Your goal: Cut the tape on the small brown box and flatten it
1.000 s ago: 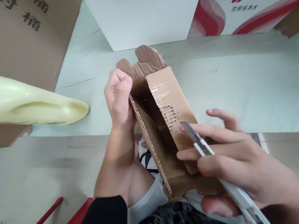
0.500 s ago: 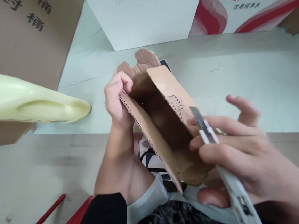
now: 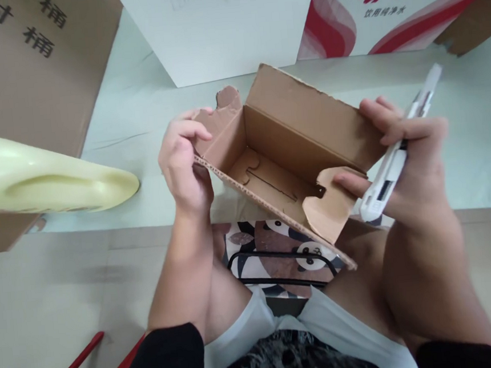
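And here the left hand (image 3: 186,163) is clamping the brown carton (image 3: 278,164) at its left end, fingers curling closed over the cardboard at the corner, right beside a torn-looking end flap (image 3: 220,120). Across from it, the right hand (image 3: 414,146) is doing two jobs: it is closing around a white utility knife (image 3: 389,174), and it is touching the carton's right end as well. Its thumb is pressing on the notched flap (image 3: 328,202), while its fingertips are meeting the tall far flap (image 3: 308,110) at that flap's right end.

So the carton is hanging between the two grips, above the lap, tilting down toward the right hand, its mouth gaping and its inside showing right to the slotted floor. The raw corrugated edge of the near wall is running from the left grip down to the right, passing below the right hand's thumb. Under the carton, between the forearms, a panda print (image 3: 276,236) is peeking out behind a black rail (image 3: 273,254).

Beyond both hands, a white box (image 3: 227,25) is standing on the pale green tabletop (image 3: 475,152), with a red-and-white box (image 3: 386,23) adjoining it on the right. Left of the left grip, a pale yellow object (image 3: 51,172) is jutting in, a big printed carton (image 3: 38,76) standing behind it.
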Tool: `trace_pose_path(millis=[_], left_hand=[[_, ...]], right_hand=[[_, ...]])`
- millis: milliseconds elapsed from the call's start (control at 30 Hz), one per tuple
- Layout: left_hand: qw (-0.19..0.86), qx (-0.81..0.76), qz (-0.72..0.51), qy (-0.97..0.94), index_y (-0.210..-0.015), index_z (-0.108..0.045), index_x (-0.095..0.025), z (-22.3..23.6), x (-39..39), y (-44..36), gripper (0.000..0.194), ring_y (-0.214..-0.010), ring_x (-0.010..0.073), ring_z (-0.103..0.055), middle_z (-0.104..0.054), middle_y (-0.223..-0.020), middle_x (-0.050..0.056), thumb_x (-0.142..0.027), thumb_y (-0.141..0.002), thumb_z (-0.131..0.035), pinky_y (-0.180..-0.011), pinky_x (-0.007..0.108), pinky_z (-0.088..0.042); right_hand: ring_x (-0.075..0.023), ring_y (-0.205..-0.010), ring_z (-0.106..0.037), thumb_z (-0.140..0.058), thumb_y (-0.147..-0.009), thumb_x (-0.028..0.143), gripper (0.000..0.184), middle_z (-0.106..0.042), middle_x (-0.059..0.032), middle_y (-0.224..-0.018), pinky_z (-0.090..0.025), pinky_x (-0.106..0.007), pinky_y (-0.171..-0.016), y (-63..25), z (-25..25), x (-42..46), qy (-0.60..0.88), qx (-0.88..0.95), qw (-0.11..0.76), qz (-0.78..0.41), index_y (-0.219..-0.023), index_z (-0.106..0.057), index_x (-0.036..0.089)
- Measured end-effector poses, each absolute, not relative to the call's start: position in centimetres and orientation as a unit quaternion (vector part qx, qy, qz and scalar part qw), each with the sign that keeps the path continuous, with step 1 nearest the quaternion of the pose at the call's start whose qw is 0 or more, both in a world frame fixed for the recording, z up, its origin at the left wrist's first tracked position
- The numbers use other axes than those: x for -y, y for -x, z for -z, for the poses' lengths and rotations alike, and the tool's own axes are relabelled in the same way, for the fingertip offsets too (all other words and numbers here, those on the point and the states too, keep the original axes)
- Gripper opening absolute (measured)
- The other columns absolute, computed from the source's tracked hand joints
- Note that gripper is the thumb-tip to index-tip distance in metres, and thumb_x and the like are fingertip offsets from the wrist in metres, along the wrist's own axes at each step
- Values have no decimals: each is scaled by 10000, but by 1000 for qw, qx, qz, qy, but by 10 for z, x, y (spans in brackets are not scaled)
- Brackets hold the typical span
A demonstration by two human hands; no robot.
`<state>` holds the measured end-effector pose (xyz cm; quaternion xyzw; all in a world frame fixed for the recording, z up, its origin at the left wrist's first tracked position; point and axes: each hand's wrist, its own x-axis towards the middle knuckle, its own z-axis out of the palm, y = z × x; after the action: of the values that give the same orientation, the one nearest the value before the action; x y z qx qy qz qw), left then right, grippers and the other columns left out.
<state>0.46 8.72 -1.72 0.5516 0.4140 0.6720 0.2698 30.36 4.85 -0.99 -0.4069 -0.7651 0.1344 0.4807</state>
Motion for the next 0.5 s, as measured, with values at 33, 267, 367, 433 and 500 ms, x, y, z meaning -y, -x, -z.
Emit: trace_pose_path(millis=[33, 267, 367, 433, 500], left_hand=[[266, -394, -676, -563, -890, -618, -259, 16, -87, -7, 556, -1164, 300, -695, -713, -983, 44, -806, -932, -526, -1104, 524, -504], [243, -403, -587, -659, -1280, -539, -313, 25, -86, -7, 419, -857, 217, -767, -732, -830, -29, -633, -1016, -592, -935, 475, -612], [166, -465, -537, -684, -1371, -520, -332, 29, -88, -1, 540, -1149, 281, -731, -725, -1178, 58, -676, -969, -630, -999, 505, -604], [139, -462, -518, -707, -1344, -589, -343, 27, -87, 2, 487, -1306, 316, -656, -646, -1391, 78, -634, -961, -662, -1059, 521, -584], [138, -451, -485, -736, -1226, -700, -327, 22, -86, 4, 316, -1333, 311, -638, -644, -1424, 58, -538, -1002, -631, -1112, 522, -561]], right_hand=[[-372, -1513, -517, -934, -725, 380, 634, -607, -104, -1552, -366, -653, -1269, -302, 15, -52, 389, 758, 506, -133, -1151, -469, 313], [-295, -1218, -735, -888, -776, 441, 539, -726, -19, -1235, -597, -541, -1035, -280, 32, -48, 341, 673, 637, -157, -1083, -459, 332], [-268, -942, -788, -776, -866, 559, 406, -793, 13, -929, -593, -548, -988, -273, 31, -38, 336, 670, 614, -247, -1028, -496, 314], [-272, -941, -790, -750, -888, 571, 375, -796, 12, -838, -589, -536, -986, -270, 30, -35, 329, 676, 599, -277, -979, -508, 300], [-271, -953, -790, -756, -887, 558, 369, -800, 9, -830, -608, -514, -949, -268, 31, -35, 321, 673, 599, -294, -964, -505, 298]])
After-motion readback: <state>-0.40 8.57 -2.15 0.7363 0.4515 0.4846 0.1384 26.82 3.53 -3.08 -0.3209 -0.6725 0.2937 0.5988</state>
